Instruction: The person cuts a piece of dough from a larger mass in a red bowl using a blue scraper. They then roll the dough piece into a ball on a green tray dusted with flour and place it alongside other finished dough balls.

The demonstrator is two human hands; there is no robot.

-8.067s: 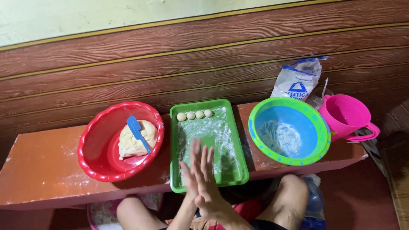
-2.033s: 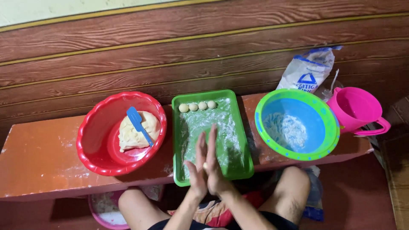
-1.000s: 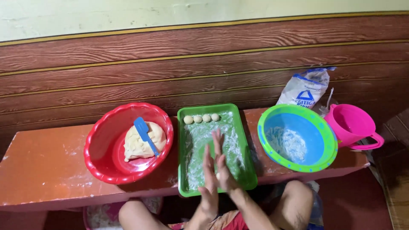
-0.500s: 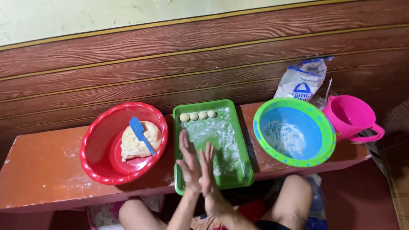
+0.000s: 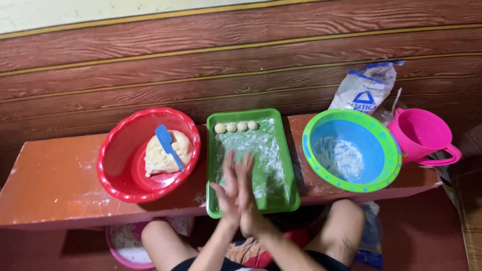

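Now left hand (image 5: 227, 193), right hand (image 5: 249, 200) pressed palm-to-palm (fingers straight); over green tray (image 5: 288, 175).

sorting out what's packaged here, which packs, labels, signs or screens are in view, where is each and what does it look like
Flour-type bag: at the back right of the bench, leaning on the wooden wall behind the blue bowl with green rim and beside the pink jug; crumpled, soft white plastic, open at the top, with blue print and a blue triangle mark.
No other labels, signs or screens show.

left hand (image 5: 228, 193) | right hand (image 5: 249, 198) | palms pressed together, upright, over green tray (image 5: 288, 165) | dough probably between
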